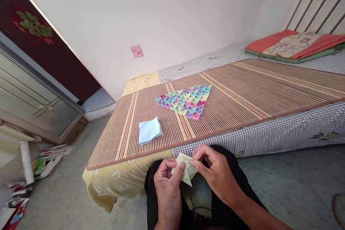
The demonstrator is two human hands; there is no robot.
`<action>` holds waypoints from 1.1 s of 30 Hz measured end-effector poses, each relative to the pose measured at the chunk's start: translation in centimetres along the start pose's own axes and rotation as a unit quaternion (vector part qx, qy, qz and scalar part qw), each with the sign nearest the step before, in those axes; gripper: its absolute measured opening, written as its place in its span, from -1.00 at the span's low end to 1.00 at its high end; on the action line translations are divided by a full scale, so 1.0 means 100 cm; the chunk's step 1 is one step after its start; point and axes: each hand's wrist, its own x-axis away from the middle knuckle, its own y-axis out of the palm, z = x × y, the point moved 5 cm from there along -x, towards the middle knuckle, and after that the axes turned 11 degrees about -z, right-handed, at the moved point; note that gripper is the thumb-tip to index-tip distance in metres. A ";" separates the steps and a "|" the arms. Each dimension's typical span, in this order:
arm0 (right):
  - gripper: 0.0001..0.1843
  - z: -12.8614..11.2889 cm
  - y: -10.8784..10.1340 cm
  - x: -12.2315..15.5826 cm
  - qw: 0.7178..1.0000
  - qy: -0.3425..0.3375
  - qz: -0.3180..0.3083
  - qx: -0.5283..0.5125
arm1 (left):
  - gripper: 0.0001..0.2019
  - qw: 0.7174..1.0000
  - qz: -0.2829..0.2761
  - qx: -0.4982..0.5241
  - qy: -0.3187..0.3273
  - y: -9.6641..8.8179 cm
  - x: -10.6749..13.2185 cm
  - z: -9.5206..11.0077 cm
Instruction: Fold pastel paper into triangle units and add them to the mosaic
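Observation:
Both my hands are over my lap, pinching a pale yellow, partly folded piece of paper (185, 171). My left hand (167, 190) grips its left side with thumb and fingers closed. My right hand (215, 174) pinches its upper right edge. On the striped bamboo mat (242, 93) ahead lies a triangle of several small folded paper pieces (186, 100) in pink, purple, blue and green. A stack of square paper sheets (150, 131), light blue on top, sits at the mat's near left.
The mat covers a bed with a checked sheet (283, 133) and yellow bedding (118, 183). A red and floral folded cushion (293, 45) lies at the far right. A pink sticky note (136, 51) is on the wall. A cabinet (32, 97) and floor clutter (40, 161) stand left.

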 end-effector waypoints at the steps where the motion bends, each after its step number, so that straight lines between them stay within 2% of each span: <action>1: -0.84 0.001 0.001 -0.001 1.000 0.011 -0.008 -0.003 | -0.70 1.000 0.001 0.002 0.001 0.000 0.000 0.000; 5: -0.79 0.001 0.010 -0.005 0.997 0.034 -0.070 -0.006 | -0.68 1.000 -0.003 0.007 -0.007 0.002 0.001 0.000; 9: -0.71 -0.003 0.012 -0.006 0.998 0.019 -0.065 0.019 | -0.61 0.998 -0.028 0.017 -0.047 0.005 0.001 0.000; 13: -0.70 -0.005 0.012 -0.004 0.997 0.005 -0.067 0.047 | -0.73 0.994 -0.087 -0.007 -0.065 0.010 0.001 0.002; 18: -0.68 -0.008 0.008 -0.004 0.994 0.006 -0.087 0.064 | -0.73 0.993 -0.091 -0.032 -0.063 0.006 -0.004 0.007; 22: -0.69 -0.007 0.005 -0.004 0.992 0.036 -0.113 0.047 | -0.71 0.991 -0.108 -0.061 -0.059 0.003 -0.005 0.010; 28: -0.69 0.000 0.000 -0.004 0.994 0.078 -0.079 -0.022 | -0.69 0.995 -0.063 -0.081 -0.018 -0.003 0.001 0.013; 33: -0.68 0.006 0.000 -0.003 0.994 0.082 -0.062 -0.043 | -0.68 0.995 -0.028 -0.090 0.018 0.000 0.005 0.017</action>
